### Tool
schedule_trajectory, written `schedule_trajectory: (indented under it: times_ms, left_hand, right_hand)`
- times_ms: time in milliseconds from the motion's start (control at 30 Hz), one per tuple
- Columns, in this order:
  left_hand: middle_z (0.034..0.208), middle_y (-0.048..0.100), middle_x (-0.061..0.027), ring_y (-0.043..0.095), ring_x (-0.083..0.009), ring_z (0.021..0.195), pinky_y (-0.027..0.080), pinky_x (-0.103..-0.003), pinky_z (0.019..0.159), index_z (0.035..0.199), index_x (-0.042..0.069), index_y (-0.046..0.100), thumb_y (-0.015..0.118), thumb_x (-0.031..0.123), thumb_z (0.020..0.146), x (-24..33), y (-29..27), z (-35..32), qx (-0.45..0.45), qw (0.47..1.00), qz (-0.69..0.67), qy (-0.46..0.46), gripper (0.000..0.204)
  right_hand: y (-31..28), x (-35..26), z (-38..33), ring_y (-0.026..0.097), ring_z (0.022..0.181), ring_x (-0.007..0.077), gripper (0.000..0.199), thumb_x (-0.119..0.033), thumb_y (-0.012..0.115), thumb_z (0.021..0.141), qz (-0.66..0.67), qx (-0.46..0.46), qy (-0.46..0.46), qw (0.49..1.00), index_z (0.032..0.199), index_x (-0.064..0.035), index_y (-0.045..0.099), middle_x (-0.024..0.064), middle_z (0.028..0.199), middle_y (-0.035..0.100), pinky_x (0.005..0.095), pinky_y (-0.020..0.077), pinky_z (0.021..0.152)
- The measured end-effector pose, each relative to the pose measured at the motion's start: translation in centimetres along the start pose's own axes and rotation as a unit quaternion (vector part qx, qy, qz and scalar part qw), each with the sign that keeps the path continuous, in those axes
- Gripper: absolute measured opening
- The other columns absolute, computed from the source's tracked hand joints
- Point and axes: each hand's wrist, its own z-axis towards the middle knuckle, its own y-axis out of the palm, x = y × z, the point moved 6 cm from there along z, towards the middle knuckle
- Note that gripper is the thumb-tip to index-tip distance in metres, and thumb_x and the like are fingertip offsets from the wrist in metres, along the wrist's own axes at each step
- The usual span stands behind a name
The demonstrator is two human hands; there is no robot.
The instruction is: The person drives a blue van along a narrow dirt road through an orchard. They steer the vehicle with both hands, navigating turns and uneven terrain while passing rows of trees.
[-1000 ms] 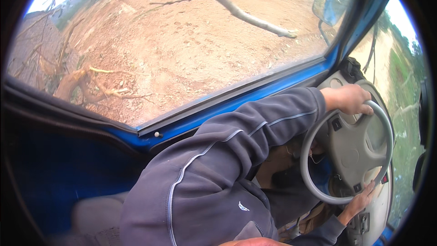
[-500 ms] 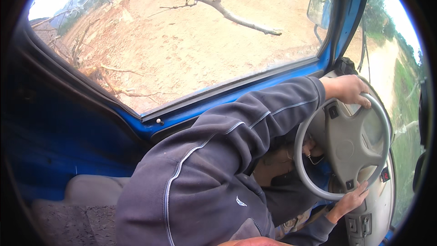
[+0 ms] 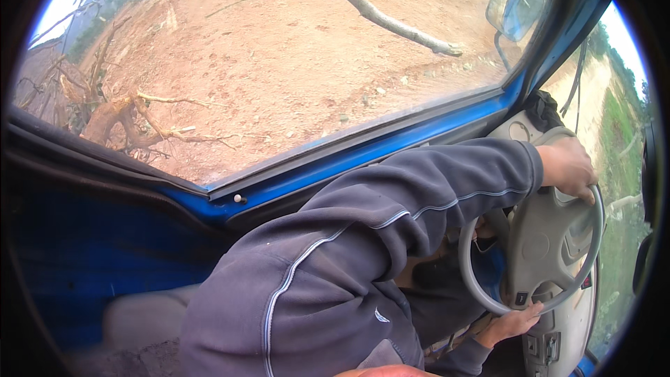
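I sit in a vehicle cab in a dark grey sweatshirt with pale piping. A grey steering wheel [image 3: 536,244] stands at the right of the view. My left hand [image 3: 569,167] is closed over the top of its rim, the sleeve crossing in front of part of the wheel. Down at the lower rim, my right hand [image 3: 513,322] holds the wheel with its fingers against it; its thumb side is only partly seen. A small dark button [image 3: 521,299] sits on the lower spoke.
A blue-framed side window [image 3: 370,153] looks onto reddish dirt ground [image 3: 265,63]. Outside are a bare branch [image 3: 391,22], a broken stump [image 3: 108,120] and a side mirror [image 3: 516,7]. The grey dashboard [image 3: 569,328] and windscreen lie at the right; a grey seat [image 3: 143,318] is behind.
The steering wheel has turned clockwise, both hands moving with it: left toward the right and down, right toward the left. The outside scene has shifted in the window.
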Motion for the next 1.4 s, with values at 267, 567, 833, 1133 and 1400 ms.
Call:
schedule_trajectory:
  times_ms: [267,567,833,1133,1400]
  left_hand:
    - [0.109,0.082,-0.0114,0.076,-0.0353,0.111,0.057,-0.049,0.090,0.125,0.021,0.081,0.060,0.075,0.100,4.5,0.9,2.5,-0.077,0.995,0.047,0.045,0.063]
    - [0.122,0.080,-0.0180,0.073,-0.0380,0.120,0.056,-0.051,0.102,0.138,0.015,0.077,0.057,0.071,0.103,1.9,0.2,0.8,-0.069,0.997,0.015,-0.027,0.068]
    - [0.121,0.080,-0.0167,0.074,-0.0378,0.120,0.056,-0.049,0.101,0.132,0.014,0.079,0.061,0.068,0.102,0.6,-0.1,-0.3,-0.052,0.997,-0.030,-0.047,0.064]
    - [0.097,0.080,-0.0179,0.077,-0.0406,0.093,0.061,-0.049,0.083,0.113,0.014,0.080,0.071,0.066,0.098,0.8,-0.5,-0.2,0.012,0.996,-0.074,-0.041,0.055]
    - [0.105,0.079,-0.0249,0.076,-0.0413,0.098,0.059,-0.046,0.088,0.125,0.004,0.078,0.079,0.035,0.101,1.8,-2.3,-0.2,-0.005,0.992,-0.127,0.010,0.040]
  right_hand:
    - [-0.6,1.9,-1.6,0.067,0.106,0.0263,0.050,-0.030,0.057,0.117,0.074,-0.102,-0.006,0.992,0.142,0.0126,0.052,0.0195,0.123,0.066,0.0388,0.0568,0.093]
    - [0.7,-2.4,4.7,0.047,0.059,0.0083,0.036,-0.034,0.057,0.119,0.089,-0.090,-0.007,0.992,0.130,0.0003,0.055,0.0001,0.079,0.046,0.0256,0.0404,0.050]
    - [1.1,-3.7,5.0,0.045,0.058,0.0072,0.042,-0.037,0.058,0.119,0.040,-0.100,-0.029,0.994,0.134,0.0021,0.057,-0.0009,0.075,0.043,0.0238,0.0416,0.047]
    - [-0.8,-1.5,5.3,0.056,0.061,0.0089,0.032,-0.031,0.062,0.116,0.036,-0.068,-0.058,0.995,0.133,-0.0033,0.063,0.0003,0.080,0.059,0.0286,0.0430,0.049]
    - [-0.6,-4.7,2.1,0.047,0.053,0.0053,0.040,-0.026,0.057,0.119,0.088,-0.063,0.021,0.994,0.150,-0.0016,0.056,-0.0029,0.074,0.050,0.0248,0.0419,0.046]
